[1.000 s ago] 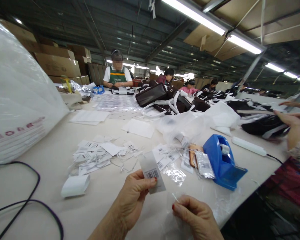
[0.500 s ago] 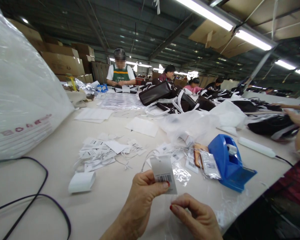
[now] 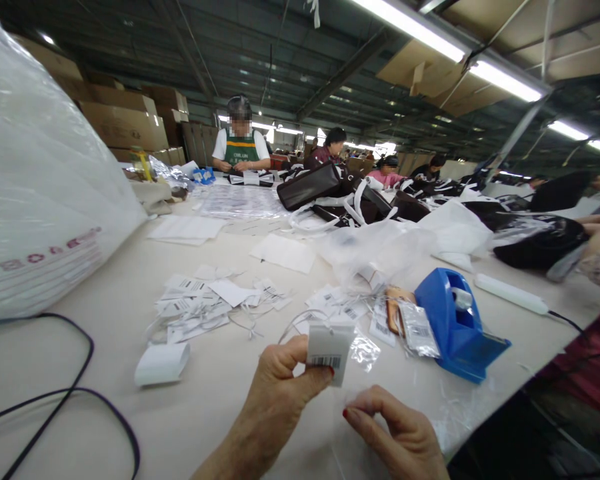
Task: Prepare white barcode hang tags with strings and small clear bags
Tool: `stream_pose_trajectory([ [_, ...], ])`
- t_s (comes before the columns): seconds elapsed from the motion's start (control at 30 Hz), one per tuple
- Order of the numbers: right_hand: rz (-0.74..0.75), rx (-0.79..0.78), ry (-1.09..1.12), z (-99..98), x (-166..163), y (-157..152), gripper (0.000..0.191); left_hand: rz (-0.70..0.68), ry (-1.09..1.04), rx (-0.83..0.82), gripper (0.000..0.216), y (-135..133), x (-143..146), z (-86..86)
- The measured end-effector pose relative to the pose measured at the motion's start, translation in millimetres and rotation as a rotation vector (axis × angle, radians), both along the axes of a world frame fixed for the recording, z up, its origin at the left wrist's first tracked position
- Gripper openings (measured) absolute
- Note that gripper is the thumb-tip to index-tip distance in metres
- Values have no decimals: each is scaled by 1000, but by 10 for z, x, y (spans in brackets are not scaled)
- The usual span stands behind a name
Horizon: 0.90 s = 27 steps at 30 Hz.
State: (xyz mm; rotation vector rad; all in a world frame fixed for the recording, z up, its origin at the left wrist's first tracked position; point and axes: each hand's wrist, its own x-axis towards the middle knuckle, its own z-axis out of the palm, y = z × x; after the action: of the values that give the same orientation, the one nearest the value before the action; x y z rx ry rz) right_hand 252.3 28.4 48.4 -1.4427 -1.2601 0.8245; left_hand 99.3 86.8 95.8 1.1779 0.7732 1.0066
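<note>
Between the thumb and fingers of my left hand [image 3: 283, 390] is a white hang tag [image 3: 329, 341] with a barcode, its string looping off behind. Just to the right, my right hand [image 3: 403, 430] is closed in a pinch on what looks like a thin clear plastic bag [image 3: 341, 433], faint against the table. The two hands are close together but apart. Beyond them lies a pile of barcode tags [image 3: 200, 300] with strings, and more tags [image 3: 333, 300] lie behind the held one. A small clear packet [image 3: 365, 350] rests beside it.
A blue tape dispenser [image 3: 453, 327] stands at right, beside tags in silver packets [image 3: 417, 330]. A white bar [image 3: 513, 295] with a cord lies behind it. Dark bags [image 3: 310, 187] are heaped at the back. A big plastic sack [image 3: 40, 200] and black cable [image 3: 87, 353] occupy the left. Co-workers sit beyond.
The tag in my left hand has turned more upright and swung slightly. My right hand stays nearly still. At far right, a neighbour's arm and dark bag have moved.
</note>
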Motion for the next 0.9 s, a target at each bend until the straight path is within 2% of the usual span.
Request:
stream_pose_trajectory([
  [0.17, 13, -7, 0, 12, 2, -2, 19, -65, 50, 21, 15, -1, -12, -38],
  [0.4, 32, 2, -3, 4, -10, -6, 17, -85, 96, 68, 9, -16, 12, -58],
  [0.67, 48, -14, 21, -5, -38, 13, 19, -123, -70, -148, 4, -37, 43, -73],
  [0.9, 121, -42, 23, -81, -23, 25, 20, -117, -138, -227, 1, -44, 79, -104],
])
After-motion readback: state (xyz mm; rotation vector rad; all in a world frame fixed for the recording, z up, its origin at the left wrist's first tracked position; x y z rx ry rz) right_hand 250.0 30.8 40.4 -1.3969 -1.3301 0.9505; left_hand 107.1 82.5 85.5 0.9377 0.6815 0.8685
